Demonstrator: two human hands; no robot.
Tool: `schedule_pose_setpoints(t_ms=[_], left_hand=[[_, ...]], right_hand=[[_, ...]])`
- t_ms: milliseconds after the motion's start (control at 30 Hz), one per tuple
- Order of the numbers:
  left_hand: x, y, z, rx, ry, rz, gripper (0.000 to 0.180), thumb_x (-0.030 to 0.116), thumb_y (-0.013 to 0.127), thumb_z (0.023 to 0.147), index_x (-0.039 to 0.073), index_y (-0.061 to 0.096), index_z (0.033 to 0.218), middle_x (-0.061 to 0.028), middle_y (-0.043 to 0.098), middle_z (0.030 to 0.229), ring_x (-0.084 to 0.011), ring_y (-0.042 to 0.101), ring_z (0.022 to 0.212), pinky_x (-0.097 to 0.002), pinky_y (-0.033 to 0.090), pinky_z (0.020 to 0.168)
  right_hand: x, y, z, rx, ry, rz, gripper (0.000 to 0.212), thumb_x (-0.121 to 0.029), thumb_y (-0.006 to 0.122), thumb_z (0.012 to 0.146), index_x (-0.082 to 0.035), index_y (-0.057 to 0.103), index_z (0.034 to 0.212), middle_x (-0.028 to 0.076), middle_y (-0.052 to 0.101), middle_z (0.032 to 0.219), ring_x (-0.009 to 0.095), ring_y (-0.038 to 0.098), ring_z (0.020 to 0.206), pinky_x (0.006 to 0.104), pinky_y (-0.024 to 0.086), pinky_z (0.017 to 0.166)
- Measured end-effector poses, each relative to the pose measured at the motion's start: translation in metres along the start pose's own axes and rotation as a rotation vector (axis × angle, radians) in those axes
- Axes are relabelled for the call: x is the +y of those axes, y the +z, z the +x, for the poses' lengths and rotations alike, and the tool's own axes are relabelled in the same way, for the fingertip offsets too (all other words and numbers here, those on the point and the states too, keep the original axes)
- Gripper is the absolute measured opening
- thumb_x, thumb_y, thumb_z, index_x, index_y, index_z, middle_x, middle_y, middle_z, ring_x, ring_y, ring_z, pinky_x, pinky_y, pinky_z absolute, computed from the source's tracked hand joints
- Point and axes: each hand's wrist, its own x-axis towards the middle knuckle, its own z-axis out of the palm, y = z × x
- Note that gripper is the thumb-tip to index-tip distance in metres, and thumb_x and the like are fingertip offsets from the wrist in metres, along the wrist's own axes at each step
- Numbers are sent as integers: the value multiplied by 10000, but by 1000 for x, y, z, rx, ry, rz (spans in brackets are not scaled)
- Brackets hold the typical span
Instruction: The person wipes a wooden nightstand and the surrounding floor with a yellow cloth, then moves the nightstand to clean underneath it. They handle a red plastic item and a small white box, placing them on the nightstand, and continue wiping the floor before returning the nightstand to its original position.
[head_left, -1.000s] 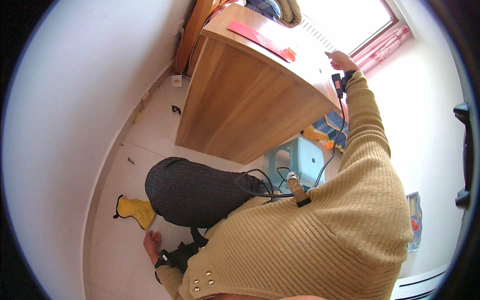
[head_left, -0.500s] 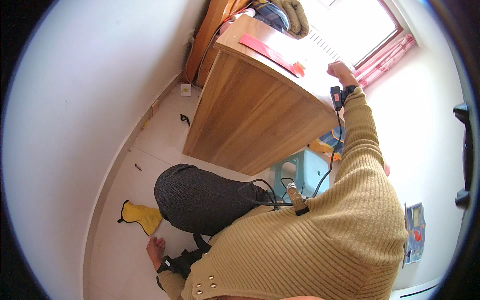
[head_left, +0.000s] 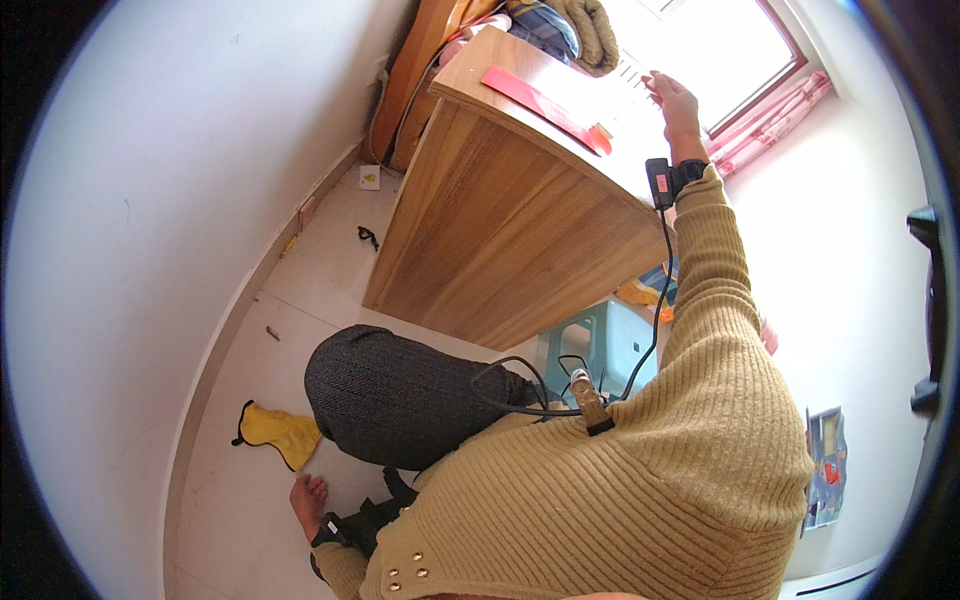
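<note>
My right hand [head_left: 677, 105] is raised over the far right of the wooden desk [head_left: 520, 215], fingers stretched and apart in front of the bright window. I can make out nothing in it, though glare washes out the fingertips. On the desktop left of it lies a long red strip [head_left: 545, 108], perhaps paper or card. Low on the left, my left hand [head_left: 310, 497] is near the floor, fingers loosely bent and apart. It is close to the lower corner of a yellow cloth piece with black edging [head_left: 278, 432]; whether they touch I cannot tell. Black straps with small devices circle both wrists.
A light blue plastic stool [head_left: 610, 340] stands by the desk, beside my dark-trousered knee [head_left: 390, 395]. A black cable [head_left: 665, 270] runs from my right wrist to my waist. Dark small bits [head_left: 368, 237] and a white card [head_left: 370, 178] lie on the floor along the wall.
My right hand has risen slightly and turned, its fingers going from curled to stretched out. The left hand and the yellow cloth stay nearly where they were.
</note>
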Motion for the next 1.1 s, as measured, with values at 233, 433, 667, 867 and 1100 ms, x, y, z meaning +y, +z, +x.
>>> schedule_pose_setpoints(t_ms=[233,433,667,867,1100], left_hand=[[4,4,-4,-14,-2,-25,338,356,444,915,23,483,868,-99,542,688,-150,483,520,-234,397,444],[2,1,0,7,11,-8,329,350,428,920,27,479,886,-104,557,697,-141,485,496,-213,381,410],[0,-5,8,15,-14,54,378,384,423,913,17,483,985,-124,610,792,-147,545,548,-216,412,436],[0,-6,6,1,-23,96,438,437,440,894,25,485,1033,-103,622,824,-161,567,582,-227,424,457],[0,-6,6,0,1,26,396,405,441,901,25,495,998,-121,616,806,-165,560,575,-228,426,457]], right_hand=[[1,0,-4,-71,38,11,333,-202,532,874,58,557,1080,130,626,982,167,591,926,249,462,827],[4,1,-7,-116,65,7,289,-211,547,862,22,597,1024,76,641,912,118,589,837,223,461,765],[7,-2,-13,-194,134,-46,305,-225,539,856,14,578,1042,69,638,947,115,587,856,222,454,794],[7,-2,-14,-215,136,-11,301,-210,548,844,24,569,1033,86,634,950,126,594,861,221,461,805],[10,3,-15,-226,111,-28,285,-187,549,852,42,564,1022,102,627,946,148,600,873,237,476,809]])
